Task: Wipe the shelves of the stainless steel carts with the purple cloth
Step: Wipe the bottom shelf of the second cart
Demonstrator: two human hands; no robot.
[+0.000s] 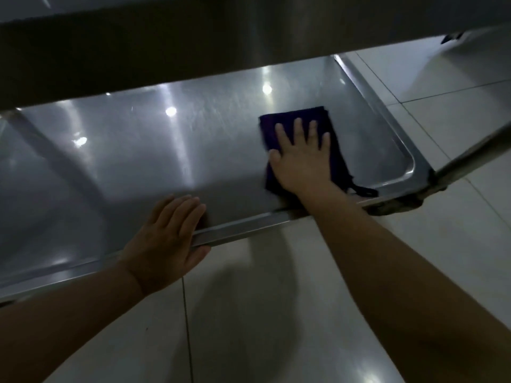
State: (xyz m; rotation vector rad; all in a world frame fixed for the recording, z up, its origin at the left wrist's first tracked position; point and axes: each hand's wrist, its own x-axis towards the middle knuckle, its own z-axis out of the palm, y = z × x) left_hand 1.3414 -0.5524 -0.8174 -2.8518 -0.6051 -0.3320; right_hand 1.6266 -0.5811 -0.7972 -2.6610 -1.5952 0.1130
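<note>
The low shelf of a stainless steel cart [154, 150] fills the middle of the view, shiny with light spots. A folded purple cloth [298, 114] lies flat on its right part, near the right rim. My right hand [301, 158] presses on the cloth with straight, spread fingers; a small loop of the cloth sticks out by the wrist. My left hand [168, 239] rests flat on the shelf's front rim [243, 230], fingers straight, thumb under the edge.
The shelf above [193, 37] overhangs the far half of the low shelf. A cart post [470, 158] rises at the right front corner. Pale floor tiles [262, 313] lie in front and to the right of the cart.
</note>
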